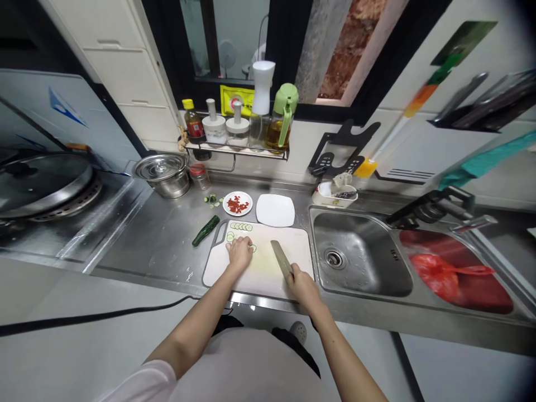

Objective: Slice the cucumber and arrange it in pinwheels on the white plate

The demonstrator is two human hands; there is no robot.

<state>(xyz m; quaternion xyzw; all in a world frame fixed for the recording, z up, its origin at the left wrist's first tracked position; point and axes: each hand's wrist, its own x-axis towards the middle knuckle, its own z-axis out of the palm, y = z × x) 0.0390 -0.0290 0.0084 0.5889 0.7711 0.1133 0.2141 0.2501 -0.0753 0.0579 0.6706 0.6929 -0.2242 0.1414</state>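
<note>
My left hand (240,252) rests on the left part of the white cutting board (268,279), palm down with its fingers spread. Thin cucumber slices lie against its fingertips and beside the thumb; what is under the palm is hidden. A row of cucumber slices (242,226) runs along the board's far left edge. In my right hand (302,283) is the handle of a kitchen knife (281,258), its blade angled forward and left over the board. Left of the board lies a dark green piece of cucumber (205,230).
Behind the board are a plate of chopped red pieces (237,204) and a white square plate (275,210). Green trimmings (213,200) lie near a lidded steel pot (163,176). At right is the sink (360,251), with a red bag (438,276) beyond. A seasoning rack (238,149) hangs above.
</note>
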